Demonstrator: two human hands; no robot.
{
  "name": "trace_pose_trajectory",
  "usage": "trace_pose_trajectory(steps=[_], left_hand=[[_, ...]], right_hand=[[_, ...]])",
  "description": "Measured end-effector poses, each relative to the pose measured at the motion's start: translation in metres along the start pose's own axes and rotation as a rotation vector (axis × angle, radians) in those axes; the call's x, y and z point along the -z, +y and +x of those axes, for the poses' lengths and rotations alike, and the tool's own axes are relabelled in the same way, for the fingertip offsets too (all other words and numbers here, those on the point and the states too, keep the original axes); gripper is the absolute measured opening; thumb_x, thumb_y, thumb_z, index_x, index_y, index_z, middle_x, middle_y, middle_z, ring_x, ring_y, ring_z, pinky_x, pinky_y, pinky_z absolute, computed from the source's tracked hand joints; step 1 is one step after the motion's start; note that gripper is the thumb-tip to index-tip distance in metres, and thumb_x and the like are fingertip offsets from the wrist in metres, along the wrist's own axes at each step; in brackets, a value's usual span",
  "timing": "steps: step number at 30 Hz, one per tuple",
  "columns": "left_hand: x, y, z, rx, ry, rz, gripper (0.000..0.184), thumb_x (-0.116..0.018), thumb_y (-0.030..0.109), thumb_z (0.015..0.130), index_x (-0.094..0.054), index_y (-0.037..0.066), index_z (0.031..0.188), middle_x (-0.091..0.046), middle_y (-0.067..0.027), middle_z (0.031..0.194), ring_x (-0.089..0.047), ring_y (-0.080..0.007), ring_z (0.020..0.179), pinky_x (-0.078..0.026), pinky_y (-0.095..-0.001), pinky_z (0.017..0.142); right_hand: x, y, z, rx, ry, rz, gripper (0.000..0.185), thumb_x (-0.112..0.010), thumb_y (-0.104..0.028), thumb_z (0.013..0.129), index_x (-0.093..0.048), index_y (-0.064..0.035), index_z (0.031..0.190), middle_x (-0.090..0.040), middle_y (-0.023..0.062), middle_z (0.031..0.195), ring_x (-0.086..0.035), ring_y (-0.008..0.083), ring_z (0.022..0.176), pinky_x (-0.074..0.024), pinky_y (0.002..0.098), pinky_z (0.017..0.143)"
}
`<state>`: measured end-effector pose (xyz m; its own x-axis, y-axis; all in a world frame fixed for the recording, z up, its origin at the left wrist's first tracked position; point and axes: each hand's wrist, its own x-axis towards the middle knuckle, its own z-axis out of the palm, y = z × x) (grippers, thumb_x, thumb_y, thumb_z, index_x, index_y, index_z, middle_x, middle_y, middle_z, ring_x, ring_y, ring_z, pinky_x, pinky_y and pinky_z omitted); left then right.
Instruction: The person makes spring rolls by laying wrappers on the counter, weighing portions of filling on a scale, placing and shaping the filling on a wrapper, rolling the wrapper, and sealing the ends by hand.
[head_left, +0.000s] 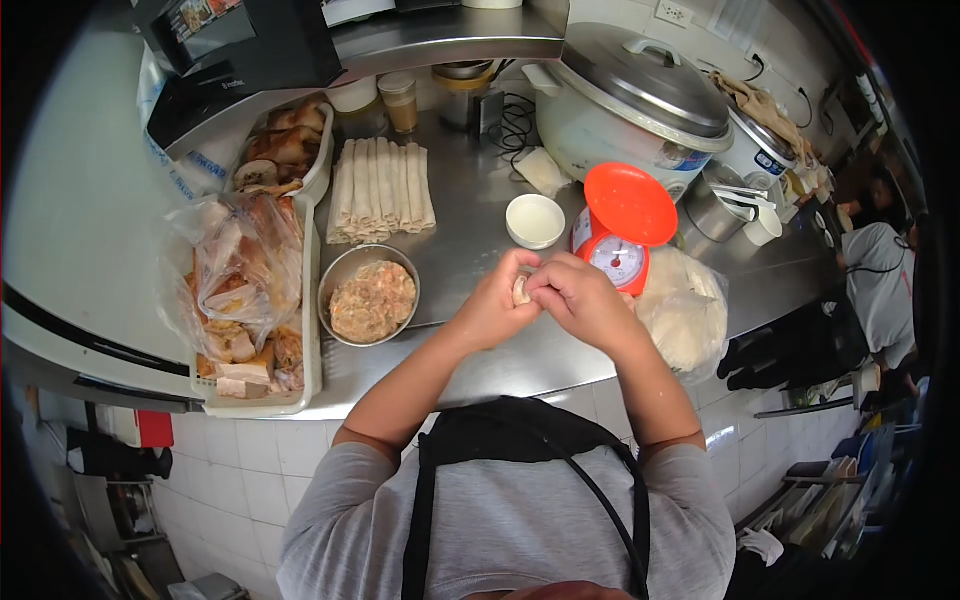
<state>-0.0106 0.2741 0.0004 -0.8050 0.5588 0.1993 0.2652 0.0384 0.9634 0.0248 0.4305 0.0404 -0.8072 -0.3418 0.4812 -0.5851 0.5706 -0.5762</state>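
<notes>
My left hand [500, 300] and my right hand [578, 298] meet over the steel counter, fingers pinched together. Between them is a small pale dough wrapper [521, 290], mostly hidden by the fingers. Just beyond the hands stand a small white bowl [535, 222] and a red kitchen scale [630, 205] with a round dial. To the left, a metal bowl [372, 297] holds minced meat filling. Behind it lies a stack of pale rolled spring rolls [380, 190]. A plastic bag of round pale wrappers [685, 310] lies beside my right forearm.
Left, a white crate [312, 370] holds cooked meat pieces and a plastic bag. A large lidded rice cooker [640, 90] stands at the back, with a pot of utensils [715, 205] to its right. A steel shelf [450, 45] overhangs the counter. Another person [880, 280] is at far right.
</notes>
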Motion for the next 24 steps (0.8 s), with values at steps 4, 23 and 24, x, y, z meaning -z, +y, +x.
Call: trace_pose_trajectory(steps=[4, 23, 24], left_hand=[[0.005, 0.002, 0.002, -0.158, -0.153, 0.001, 0.044, -0.06, 0.009, 0.073, -0.041, 0.002, 0.112, -0.055, -0.0094, 0.093, -0.055, -0.0165, 0.083, -0.045, -0.0298, 0.074], [-0.006, 0.007, -0.006, -0.204, 0.259, 0.528, 0.016, -0.06, 0.007, 0.072, -0.053, 0.0, 0.085, -0.057, -0.0187, 0.081, -0.056, -0.0371, 0.077, -0.045, -0.0433, 0.065], [-0.006, 0.008, -0.007, -0.19, 0.258, 0.512, 0.016, -0.06, 0.007, 0.072, -0.054, 0.0, 0.085, -0.057, -0.0186, 0.081, -0.056, -0.0371, 0.077, -0.045, -0.0431, 0.065]], right_hand=[[0.015, -0.011, 0.013, 0.0, -0.17, 0.144, 0.011, -0.064, -0.002, 0.072, -0.059, -0.0035, 0.081, -0.055, 0.0077, 0.077, -0.057, 0.0232, 0.07, -0.0453, 0.0305, 0.061], [-0.028, 0.0, -0.008, -0.044, 0.245, 0.056, 0.014, -0.063, -0.002, 0.072, -0.058, -0.0027, 0.084, -0.055, 0.0118, 0.079, -0.057, 0.027, 0.068, -0.046, 0.0333, 0.058], [-0.027, 0.001, -0.008, 0.025, 0.257, 0.027, 0.014, -0.062, -0.001, 0.072, -0.058, -0.0028, 0.085, -0.055, 0.0119, 0.081, -0.057, 0.027, 0.068, -0.0459, 0.0338, 0.057]])
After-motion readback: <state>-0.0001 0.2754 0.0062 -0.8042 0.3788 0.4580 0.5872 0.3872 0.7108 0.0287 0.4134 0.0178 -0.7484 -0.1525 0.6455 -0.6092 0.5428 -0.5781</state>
